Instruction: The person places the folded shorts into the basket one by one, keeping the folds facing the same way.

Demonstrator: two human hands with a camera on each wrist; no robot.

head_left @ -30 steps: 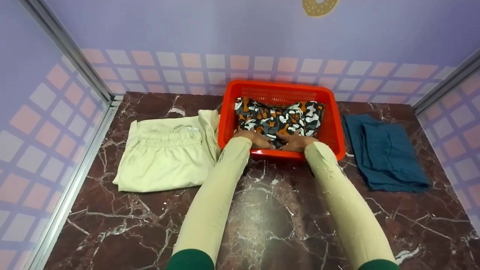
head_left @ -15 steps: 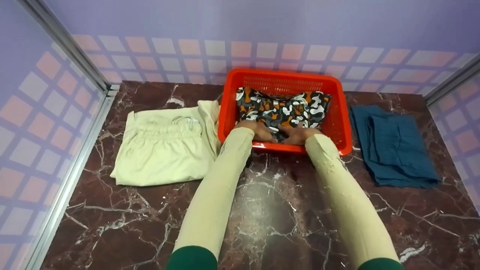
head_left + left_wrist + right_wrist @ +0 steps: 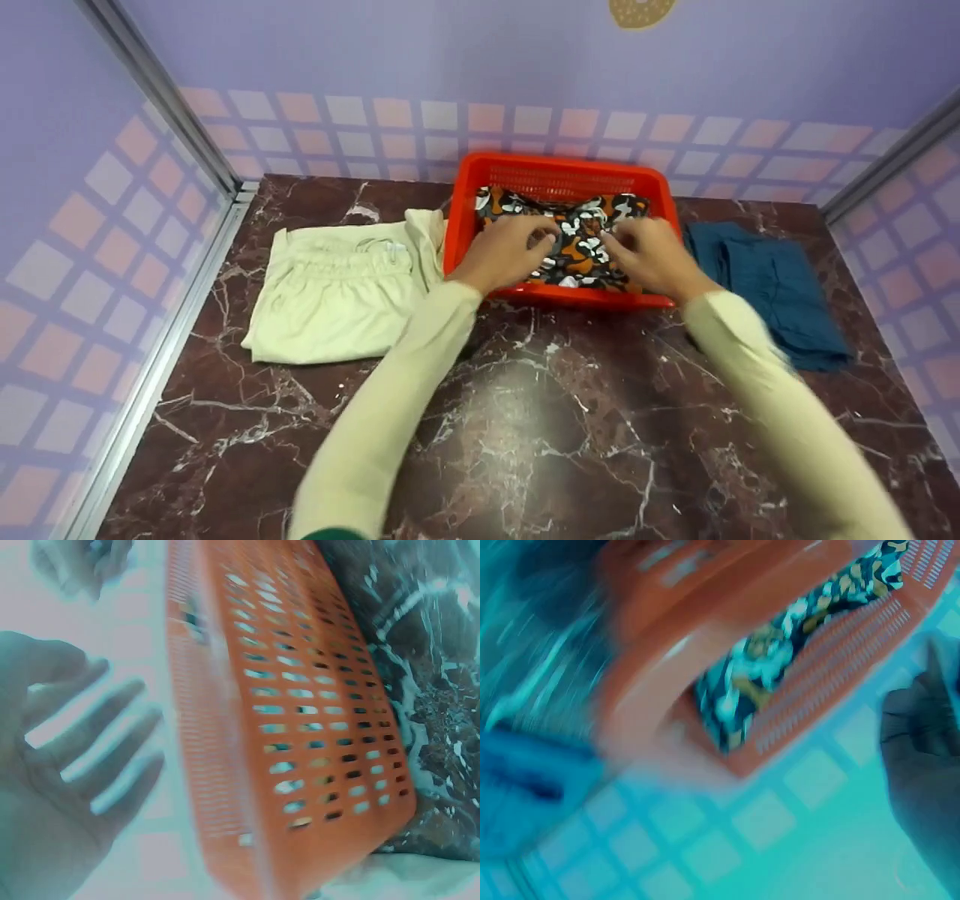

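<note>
A red plastic basket (image 3: 559, 166) stands near the back wall. In it lies a folded garment (image 3: 576, 251) with a camouflage-like print in black, white, grey and orange. Above the basket's left part is my left hand (image 3: 504, 251), its fingers apart and holding nothing in the left wrist view (image 3: 52, 772). Over the right part hovers my right hand (image 3: 654, 251), with loosely bent fingers and nothing visible in its grasp. Both hands are raised clear of the garment. Blur softens the right wrist view, where the right hand (image 3: 922, 757) shows only in part.
Cream elastic-waist trousers (image 3: 337, 300) lie folded left of the basket. To the right is a folded dark blue garment (image 3: 784, 289), partly behind the right forearm. Purple tiled-pattern walls (image 3: 375, 60) bound the brown marbled surface (image 3: 517, 420) at the back and sides.
Both hands have risen off the printed garment's front part and moved apart; they pressed on it in the earlier frames. The garment stays in the basket. The head view has shifted slightly.
</note>
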